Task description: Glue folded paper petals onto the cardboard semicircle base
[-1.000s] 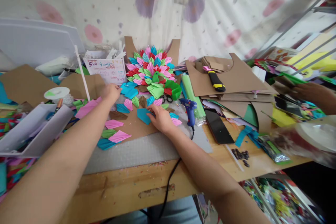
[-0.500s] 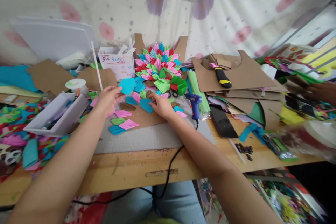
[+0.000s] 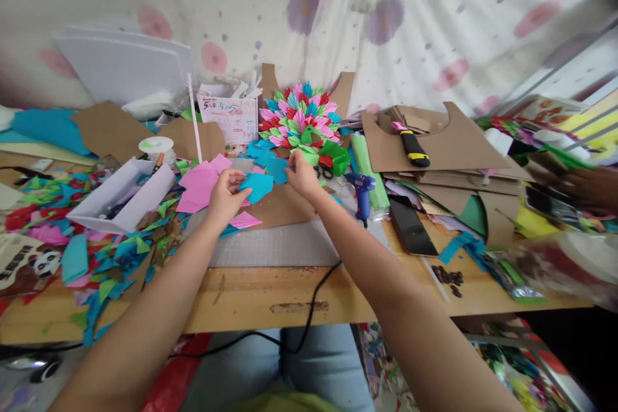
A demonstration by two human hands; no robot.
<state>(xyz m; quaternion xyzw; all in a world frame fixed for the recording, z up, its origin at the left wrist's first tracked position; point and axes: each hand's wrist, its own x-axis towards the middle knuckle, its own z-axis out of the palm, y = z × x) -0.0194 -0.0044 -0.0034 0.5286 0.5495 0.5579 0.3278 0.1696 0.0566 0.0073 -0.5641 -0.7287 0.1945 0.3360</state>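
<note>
Between the thumb and fingers of my left hand (image 3: 226, 196) is a blue crepe paper petal (image 3: 257, 187). My right hand (image 3: 303, 175) pinches another blue paper petal (image 3: 277, 170), and the two pieces are close together, perhaps overlapping. Under them lies a brown cardboard piece (image 3: 294, 209) on a grey cutting mat (image 3: 275, 248). A pink pleated petal (image 3: 245, 220) rests by my left hand's wrist, with flat pink paper pieces (image 3: 197, 188) to its left. Behind my hands stands a multicoloured paper petal flower (image 3: 300, 114).
A blue glue gun (image 3: 361, 194) stands right of my right hand, its cord crossing the table edge. Further right are a phone (image 3: 412, 225), stacked cardboard (image 3: 434, 148) with a cutter (image 3: 414, 148), and a co-worker's hand (image 3: 593, 180). Paper scraps surround a white box (image 3: 123, 196) at left.
My hands have come closer together, bringing the two blue petals side by side. My left hand has moved right and lower, my right hand a little up. The view has shifted slightly left.
</note>
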